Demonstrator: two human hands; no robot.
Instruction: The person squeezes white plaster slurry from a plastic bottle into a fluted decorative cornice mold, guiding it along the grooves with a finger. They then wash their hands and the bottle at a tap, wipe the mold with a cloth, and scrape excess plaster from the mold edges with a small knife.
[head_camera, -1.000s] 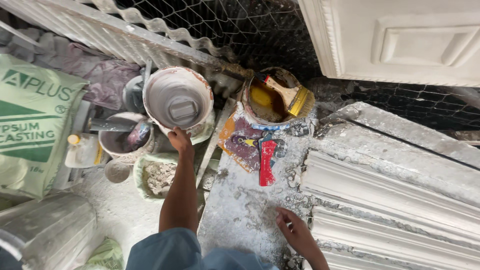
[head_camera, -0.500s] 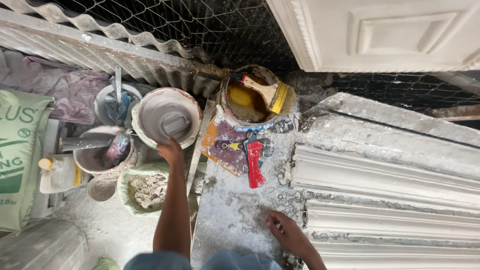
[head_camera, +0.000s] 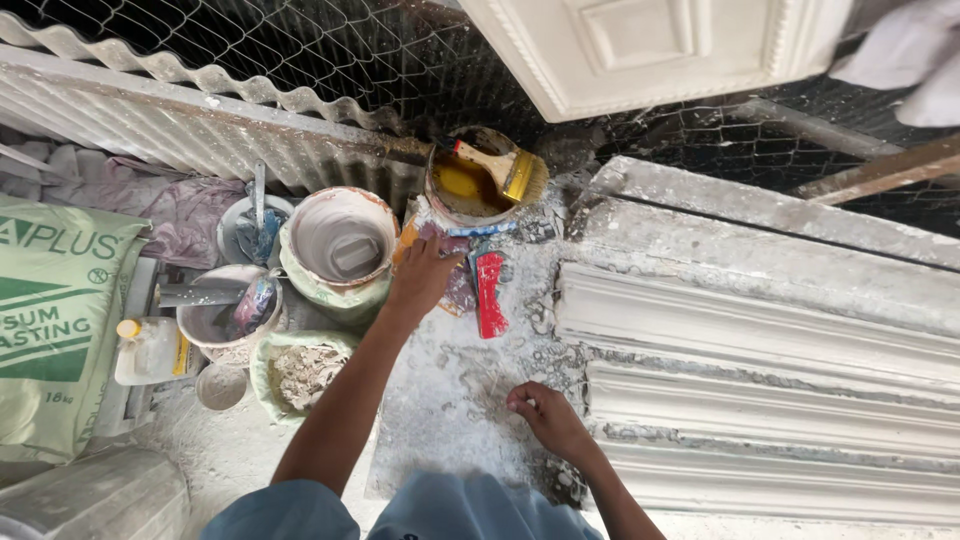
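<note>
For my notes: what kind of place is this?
Probably a plaster moulding workshop: long white cornice mouldings, a bucket of white plaster mix and a green plaster sack surround the dusty work surface.

Soft, even daylight fills the scene, brightest on the white moulded plaster strips (head_camera: 760, 370) at the right, which look nearly washed out. Shadows are faint; the wire mesh (head_camera: 330, 60) above the paint can (head_camera: 470, 185) sits dim. The wide lens bends the corrugated sheet (head_camera: 150, 120). Focus is sharp around the can, softer toward the bottom corners.
</note>
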